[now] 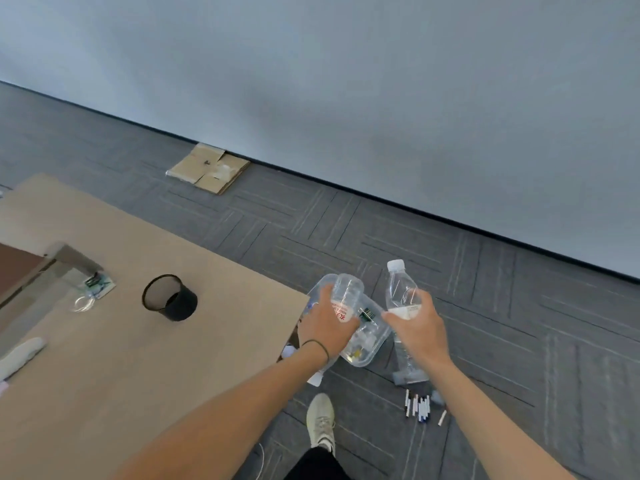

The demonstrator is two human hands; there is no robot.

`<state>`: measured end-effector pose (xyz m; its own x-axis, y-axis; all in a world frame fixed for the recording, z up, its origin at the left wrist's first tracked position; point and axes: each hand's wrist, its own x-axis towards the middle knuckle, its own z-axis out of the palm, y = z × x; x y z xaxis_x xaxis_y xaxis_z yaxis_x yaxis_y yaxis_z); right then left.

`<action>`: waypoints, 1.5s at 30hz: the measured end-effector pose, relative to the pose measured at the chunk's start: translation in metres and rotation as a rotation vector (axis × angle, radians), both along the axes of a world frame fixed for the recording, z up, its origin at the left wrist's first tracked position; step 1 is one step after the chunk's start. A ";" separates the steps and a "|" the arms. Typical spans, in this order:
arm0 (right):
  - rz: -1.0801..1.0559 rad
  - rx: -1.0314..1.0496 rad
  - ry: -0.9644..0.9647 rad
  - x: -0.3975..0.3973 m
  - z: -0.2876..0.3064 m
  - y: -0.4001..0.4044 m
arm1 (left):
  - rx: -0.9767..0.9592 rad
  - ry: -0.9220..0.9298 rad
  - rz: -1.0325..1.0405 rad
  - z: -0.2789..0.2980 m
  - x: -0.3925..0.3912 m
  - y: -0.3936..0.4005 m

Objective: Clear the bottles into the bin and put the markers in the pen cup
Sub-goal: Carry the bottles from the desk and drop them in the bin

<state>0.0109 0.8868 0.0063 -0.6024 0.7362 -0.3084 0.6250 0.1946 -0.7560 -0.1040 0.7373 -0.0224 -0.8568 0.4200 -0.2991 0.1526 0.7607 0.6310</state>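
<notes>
My left hand (327,325) grips a clear plastic bottle (346,292) with a red-printed label, held bottom-up over a clear plastic bin (372,344) on the carpet. My right hand (417,327) holds a second clear bottle (401,291) with a white cap, upright, just right of the bin. Another bottle (407,368) lies on the floor under my right wrist. Several markers (420,407) lie side by side on the carpet in front of it. A black mesh pen cup (169,297) stands on the tan table, left of both hands.
The tan table (104,358) fills the lower left, with a small green item (98,284) and a white object (20,353) at its left edge. Flattened cardboard (209,168) lies by the wall. My shoe (321,420) stands near the markers.
</notes>
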 end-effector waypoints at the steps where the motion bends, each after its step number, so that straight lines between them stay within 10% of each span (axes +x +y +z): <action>1: -0.014 0.005 -0.003 -0.003 -0.008 0.009 | -0.004 -0.013 -0.002 -0.008 -0.004 0.014; 28: 0.066 -0.256 -0.007 -0.099 -0.561 0.125 | -0.010 -0.192 0.202 -0.491 -0.121 0.105; 45: 0.274 -0.129 0.160 -0.099 -0.575 0.137 | 0.016 -0.240 0.263 -0.507 -0.135 0.134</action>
<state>-0.0880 1.0236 -0.5690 -0.8206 0.5016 -0.2740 0.4342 0.2355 -0.8695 -0.2394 0.8716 -0.5295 -0.8426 0.2004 -0.4999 -0.2014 0.7436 0.6376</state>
